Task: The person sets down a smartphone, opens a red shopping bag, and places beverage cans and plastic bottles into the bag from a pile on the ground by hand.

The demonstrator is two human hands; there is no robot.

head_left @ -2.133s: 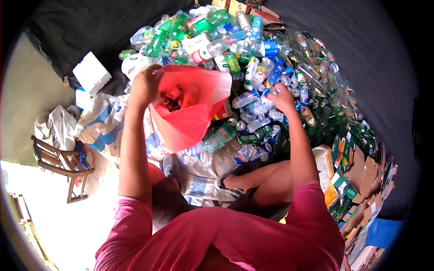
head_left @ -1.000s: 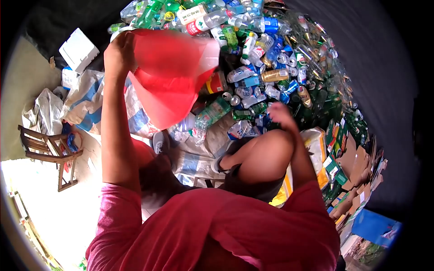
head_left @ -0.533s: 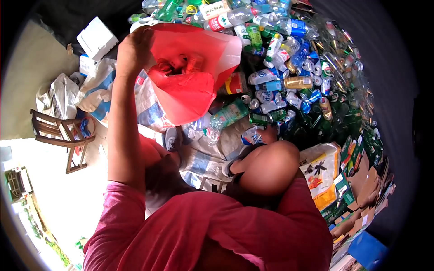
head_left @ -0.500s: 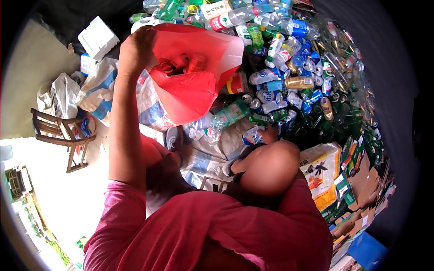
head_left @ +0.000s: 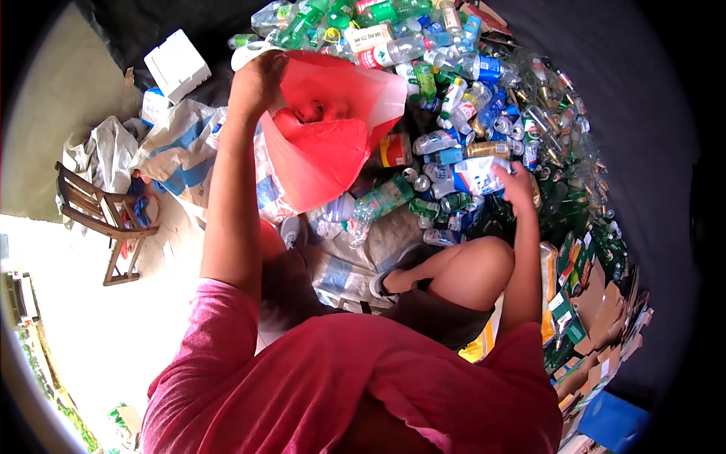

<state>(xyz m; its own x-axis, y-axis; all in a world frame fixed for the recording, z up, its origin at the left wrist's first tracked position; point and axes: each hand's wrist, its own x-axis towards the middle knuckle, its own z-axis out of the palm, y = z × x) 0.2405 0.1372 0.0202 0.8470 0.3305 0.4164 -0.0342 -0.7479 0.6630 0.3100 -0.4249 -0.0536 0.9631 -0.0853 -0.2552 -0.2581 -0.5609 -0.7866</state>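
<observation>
My left hand (head_left: 259,80) grips the rim of a red plastic bag (head_left: 318,163) and holds its mouth up. Inside the bag a few can-like shapes show, tinted red and hard to tell apart. My right hand (head_left: 517,188) is raised over the heap with a white and blue drink can (head_left: 481,175) in its fingers. The can lies to the right of the bag, apart from it. Below it are more cans, among them a green can (head_left: 455,202). A clear bottle with a green label (head_left: 386,198) rests beside the bag's lower right side.
A large heap of plastic bottles (head_left: 393,51), cans and green glass spreads ahead and to the right. Flattened cardboard (head_left: 601,303) is stacked at the lower right. On the left stand a wooden chair (head_left: 102,212) and a white foam box (head_left: 177,66). Woven sacks (head_left: 178,147) lie nearby.
My right hand has risen from beside my knee, near the floor, to above the heap, bringing up the white and blue can. My left hand still holds the red bag.
</observation>
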